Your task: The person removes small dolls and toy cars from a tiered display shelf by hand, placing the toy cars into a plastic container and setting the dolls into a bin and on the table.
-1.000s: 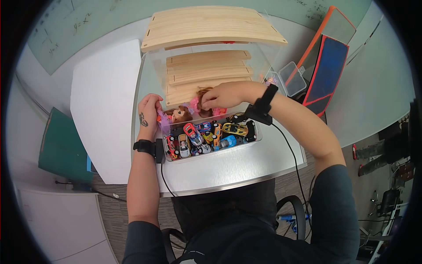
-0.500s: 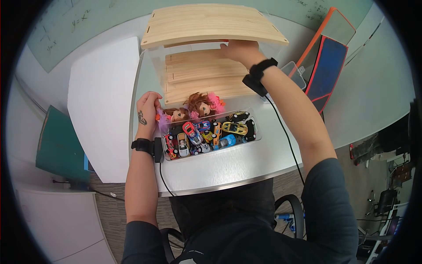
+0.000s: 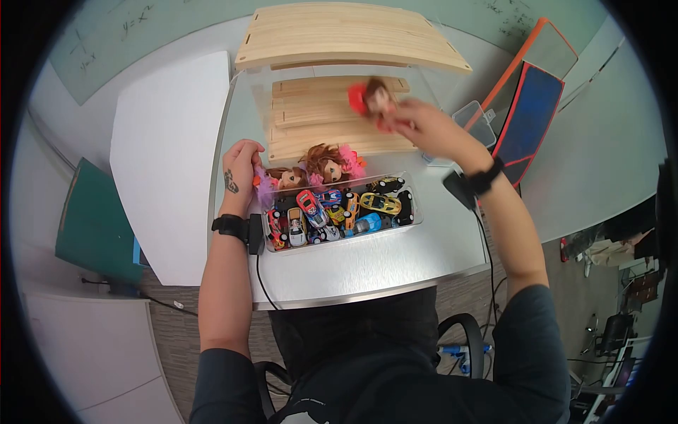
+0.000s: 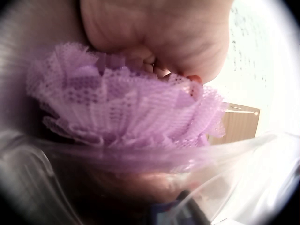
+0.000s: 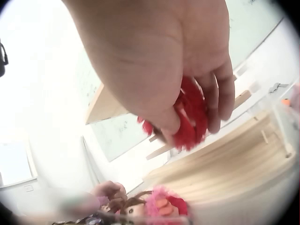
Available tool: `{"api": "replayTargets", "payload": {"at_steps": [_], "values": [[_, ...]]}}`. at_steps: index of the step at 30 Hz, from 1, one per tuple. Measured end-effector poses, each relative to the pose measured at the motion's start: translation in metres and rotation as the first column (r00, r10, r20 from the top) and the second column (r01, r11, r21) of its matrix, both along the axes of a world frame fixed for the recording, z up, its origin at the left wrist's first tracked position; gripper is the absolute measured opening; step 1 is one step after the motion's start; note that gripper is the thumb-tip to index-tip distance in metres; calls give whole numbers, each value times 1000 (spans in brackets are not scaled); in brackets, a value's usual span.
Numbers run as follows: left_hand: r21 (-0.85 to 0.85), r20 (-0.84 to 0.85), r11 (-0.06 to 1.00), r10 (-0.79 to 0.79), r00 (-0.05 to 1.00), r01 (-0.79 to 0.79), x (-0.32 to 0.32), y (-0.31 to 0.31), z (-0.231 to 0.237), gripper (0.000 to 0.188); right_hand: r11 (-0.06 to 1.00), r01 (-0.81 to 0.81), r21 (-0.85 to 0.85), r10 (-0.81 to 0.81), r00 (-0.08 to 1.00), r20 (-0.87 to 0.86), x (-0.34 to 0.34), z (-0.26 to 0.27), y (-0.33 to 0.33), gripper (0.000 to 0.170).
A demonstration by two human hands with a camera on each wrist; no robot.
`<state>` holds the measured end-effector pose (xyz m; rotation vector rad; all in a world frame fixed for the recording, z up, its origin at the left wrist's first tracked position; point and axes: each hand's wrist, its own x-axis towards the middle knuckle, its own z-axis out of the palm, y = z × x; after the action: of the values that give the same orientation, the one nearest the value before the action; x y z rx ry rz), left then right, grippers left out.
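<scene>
My right hand (image 3: 424, 128) grips a small brown-haired doll (image 3: 380, 99) in red, held in the air in front of the wooden rack. In the right wrist view, thumb and fingers close round its ruffled red dress (image 5: 193, 122). At the bin's back left corner, my left hand (image 3: 242, 157) has its fingers curled at a doll (image 3: 288, 178) in purple. The left wrist view has the purple mesh skirt (image 4: 126, 108) covering most of these fingers. A pink-dressed doll (image 3: 332, 168) lies beside the purple one, behind the clear bin (image 3: 419, 210) of toy cars (image 3: 311, 208).
The wooden rack has a top board (image 3: 353, 32) over stepped shelves (image 3: 311, 109), with clear side panels. A clear lidded box (image 3: 473, 124) stands right of it, near a blue and red panel (image 3: 533, 120). Everything stands on a silver-grey table (image 3: 367, 272).
My right hand let go of the pink doll, reached under the rack's top board, and has come back out with the red doll. My left hand has stayed by the purple doll.
</scene>
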<state>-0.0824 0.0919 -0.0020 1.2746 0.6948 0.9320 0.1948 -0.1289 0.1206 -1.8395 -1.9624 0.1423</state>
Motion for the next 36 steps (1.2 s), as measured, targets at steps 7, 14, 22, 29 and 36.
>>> {"api": "replayTargets", "payload": {"at_steps": [7, 14, 22, 29, 36], "values": [[25, -21, 1000, 9, 1000, -8, 1, 1, -2, 16, 987, 52, -150, -85, 972, -220, 2, -42, -63, 20], [8, -31, 1000, -5, 1000, 6, -2, -3, 4, 15, 978, 180, 101, -128, 911, -393, -18, -63, -62, 40], [17, -38, 1000, -8, 999, 8, -2, -2, 2, 15, 915, 239, 326, -157, 953, -260, 3, -99, -39, 31], [-23, -20, 1000, 21, 1000, -21, -2, -7, 8, 17, 944, 209, 255, 95, 568, -818, -17, -110, -31, 33], [-44, 2, 999, -12, 1000, 12, -2, -11, 12, 19, 918, 272, 287, 25, 686, -728, -13, -119, -28, 47]]}}
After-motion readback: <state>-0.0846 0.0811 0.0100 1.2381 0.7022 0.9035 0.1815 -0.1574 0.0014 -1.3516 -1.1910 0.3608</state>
